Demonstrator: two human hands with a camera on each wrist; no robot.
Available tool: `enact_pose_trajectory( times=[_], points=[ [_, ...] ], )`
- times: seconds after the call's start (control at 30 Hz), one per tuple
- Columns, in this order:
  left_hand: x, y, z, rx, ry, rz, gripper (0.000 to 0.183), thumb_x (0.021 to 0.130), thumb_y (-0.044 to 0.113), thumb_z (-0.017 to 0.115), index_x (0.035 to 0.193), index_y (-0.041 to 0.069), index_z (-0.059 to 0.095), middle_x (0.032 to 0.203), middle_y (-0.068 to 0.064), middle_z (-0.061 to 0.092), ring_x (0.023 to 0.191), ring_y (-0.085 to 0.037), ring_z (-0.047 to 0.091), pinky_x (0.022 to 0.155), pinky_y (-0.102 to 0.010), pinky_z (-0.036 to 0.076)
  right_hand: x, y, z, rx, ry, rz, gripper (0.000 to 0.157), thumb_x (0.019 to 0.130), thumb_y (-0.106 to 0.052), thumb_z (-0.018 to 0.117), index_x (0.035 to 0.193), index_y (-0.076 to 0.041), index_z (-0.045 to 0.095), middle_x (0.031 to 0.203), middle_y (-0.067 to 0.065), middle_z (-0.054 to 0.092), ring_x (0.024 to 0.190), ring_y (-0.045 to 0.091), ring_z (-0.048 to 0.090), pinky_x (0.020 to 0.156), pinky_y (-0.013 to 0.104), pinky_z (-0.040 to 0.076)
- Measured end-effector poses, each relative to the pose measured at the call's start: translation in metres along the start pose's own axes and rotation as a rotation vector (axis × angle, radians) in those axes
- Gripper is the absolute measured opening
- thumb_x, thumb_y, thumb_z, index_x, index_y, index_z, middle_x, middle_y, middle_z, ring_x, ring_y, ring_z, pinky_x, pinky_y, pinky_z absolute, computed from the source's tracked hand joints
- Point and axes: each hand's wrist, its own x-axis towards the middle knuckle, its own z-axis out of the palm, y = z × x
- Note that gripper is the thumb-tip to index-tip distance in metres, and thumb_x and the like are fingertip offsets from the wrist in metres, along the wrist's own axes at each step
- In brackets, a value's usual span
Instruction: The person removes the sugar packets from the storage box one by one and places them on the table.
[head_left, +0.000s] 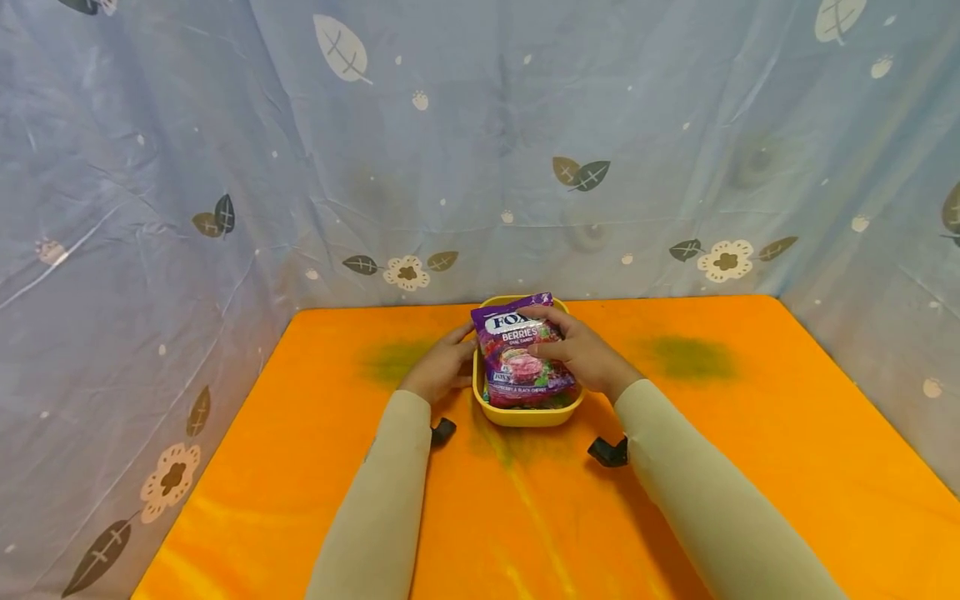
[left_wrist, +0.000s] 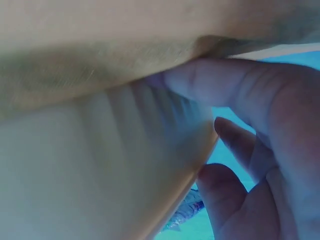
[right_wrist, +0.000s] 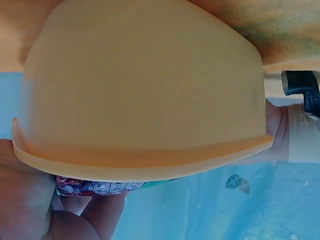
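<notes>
Candy bag [head_left: 512,357], long axis near-to-far, top pointing away, slightly left

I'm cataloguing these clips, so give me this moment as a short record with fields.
tub: yellow, on the orange table
bag: purple, printed BERRIES, at the tub's opening
left hand: touches the tub's left side
right hand: grips the bag, thumb across its front
curtain: pale blue, leaf and flower print, behind the table
</notes>
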Motion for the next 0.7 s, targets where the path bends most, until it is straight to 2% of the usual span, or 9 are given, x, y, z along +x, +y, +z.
enact_pose_trajectory(
  times=[0.23,0.43,0.7],
  points=[
    [0.0017,-0.0027,0.0011,-0.047,0.006,-0.002,0.058,0.096,0.042,0.054,0.149,0.035,0.032,0.135,-0.009,0.051,0.114,-0.024,0.056,0.084,-0.041,0.052,-0.0018,0.0014,-0.0024,-0.025,0.010,-0.012,0.057,0.087,-0.029,0.073,0.134,-0.050,0.048,0.139,0.003,0.036,0.113,0.032,0.052,0.082,0.042,0.052],
    [0.0006,0.0007,0.0008,-0.040,0.004,0.006,0.057,0.096,0.044,0.053,0.149,0.036,0.033,0.136,-0.009,0.050,0.116,-0.025,0.055,0.083,-0.041,0.052,-0.0009,0.0004,-0.0024,0.082,0.008,-0.040,0.057,0.089,-0.020,0.071,0.136,-0.044,0.050,0.138,0.005,0.038,0.113,0.034,0.052,0.083,0.043,0.052],
    [-0.0016,-0.0005,0.0032,-0.050,0.028,-0.009,0.050,0.100,0.037,0.050,0.148,0.034,0.036,0.137,-0.006,0.048,0.117,-0.026,0.053,0.084,-0.045,0.051,0.0016,0.0016,-0.0050,0.216,0.022,-0.071,0.059,0.089,-0.013,0.070,0.138,-0.038,0.050,0.139,0.007,0.036,0.114,0.037,0.051,0.083,0.045,0.051]
  ],
)
